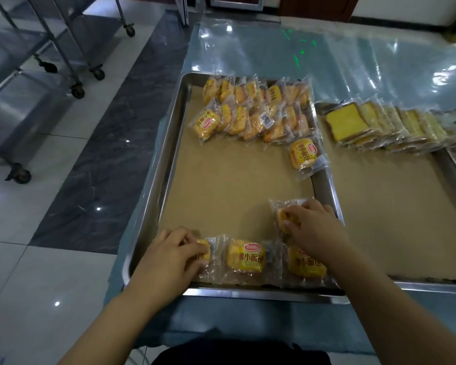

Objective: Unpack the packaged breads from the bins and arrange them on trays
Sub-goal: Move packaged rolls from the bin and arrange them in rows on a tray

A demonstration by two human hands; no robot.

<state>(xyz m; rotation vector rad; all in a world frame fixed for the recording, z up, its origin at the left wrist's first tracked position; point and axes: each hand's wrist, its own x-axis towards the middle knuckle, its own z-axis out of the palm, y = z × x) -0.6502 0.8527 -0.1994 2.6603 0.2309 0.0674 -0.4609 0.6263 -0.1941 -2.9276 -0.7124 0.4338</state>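
I see left hand [173, 255] closed on leftmost bread packet [204, 255] in near row of paper-lined steel tray [153, 185]. Right hand [313, 222] pinches another packet [282, 214] just above row, near right rim. Two packets [245, 256] lie between. More packets [253, 111] stacked far end. Sliced-bread packs [379, 125] on right tray.

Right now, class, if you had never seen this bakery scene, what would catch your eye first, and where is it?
Probably the yellow bread packets crowded in overlapping rows at the far end of the metal tray, bright against its brown paper lining. Next, the two bare hands at the near edge: the left hand and right hand each rest on a packet. Sliced cake packs line the neighbouring tray to the right.
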